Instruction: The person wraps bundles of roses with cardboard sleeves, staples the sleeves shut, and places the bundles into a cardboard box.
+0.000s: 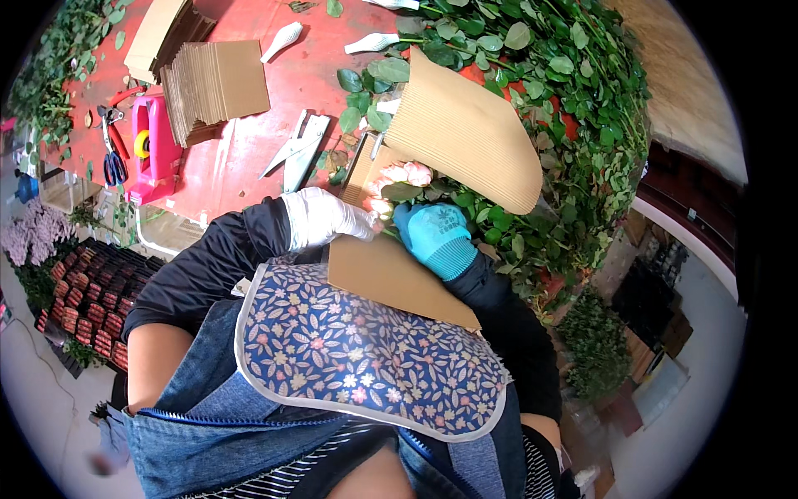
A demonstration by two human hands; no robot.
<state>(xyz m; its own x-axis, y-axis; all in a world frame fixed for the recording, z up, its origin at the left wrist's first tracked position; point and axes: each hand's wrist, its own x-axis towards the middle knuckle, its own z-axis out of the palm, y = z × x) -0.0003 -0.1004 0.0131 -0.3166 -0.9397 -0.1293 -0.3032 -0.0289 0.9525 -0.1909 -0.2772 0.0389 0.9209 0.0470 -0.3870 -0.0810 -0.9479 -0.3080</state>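
Observation:
In a white glove, my left hand (326,220) has its fingers curled against a pale pink rose (379,208). My right hand (435,237), in a turquoise glove, is closed at a green stem that shows between the two hands. Several more pink roses (407,173) lie just beyond, grouped on a brown cardboard sheet (361,170). Another cardboard piece (391,279) slopes toward my lap under both hands. A tan corrugated sheet (465,125) lies past the roses, over green leaves. My fingertips are partly hidden behind blooms and gloves.
On the red table (233,158) are white-handled scissors (303,154), stacked cardboard (220,83), a pink tape dispenser (154,150) and pruning shears (112,133). Leafy stems (582,141) heap along the right. Netted white buds (283,40) lie at the back. Bundled red flowers (96,291) stand lower left.

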